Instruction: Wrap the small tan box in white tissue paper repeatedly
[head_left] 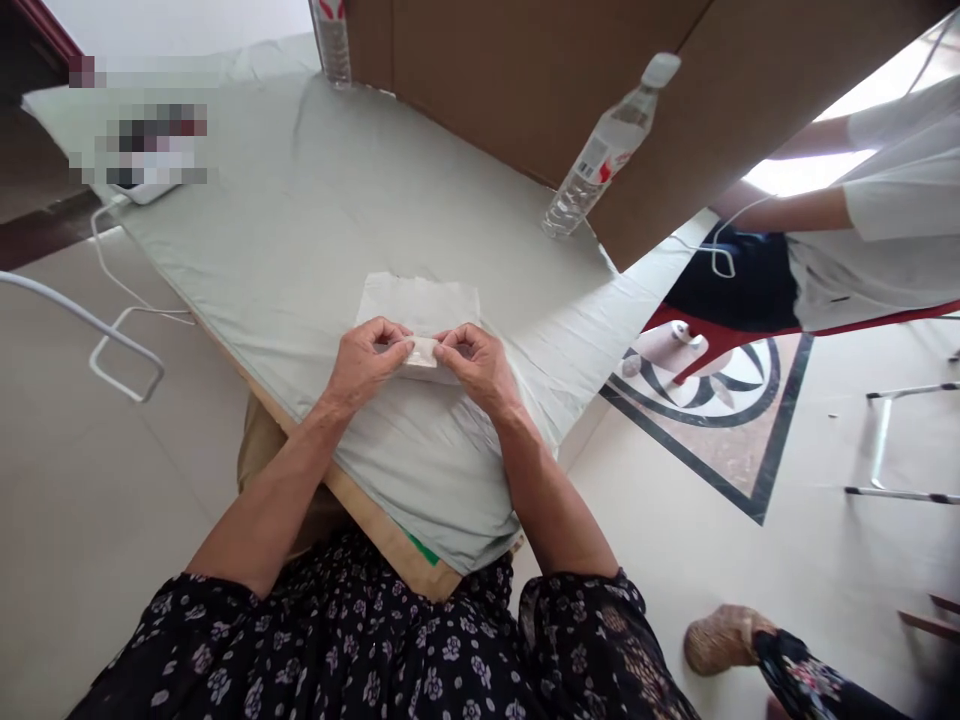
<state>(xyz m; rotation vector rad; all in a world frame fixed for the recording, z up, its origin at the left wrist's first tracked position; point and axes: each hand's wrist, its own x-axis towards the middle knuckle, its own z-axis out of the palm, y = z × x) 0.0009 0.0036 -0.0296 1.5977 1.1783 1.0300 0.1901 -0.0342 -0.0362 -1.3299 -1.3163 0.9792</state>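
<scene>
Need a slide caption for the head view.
Left hand and right hand pinch a small white piece above a tissue on a cloth-covered table; bottles beyond.

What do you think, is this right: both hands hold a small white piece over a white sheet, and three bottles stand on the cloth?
Not quite: the head view shows two bottles, not three, on the cloth. The left hand and right hand do hold the small white piece over the white sheet.

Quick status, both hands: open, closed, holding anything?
Left hand: closed, pinching the left end of the small white piece.
Right hand: closed, pinching its right end.
</scene>
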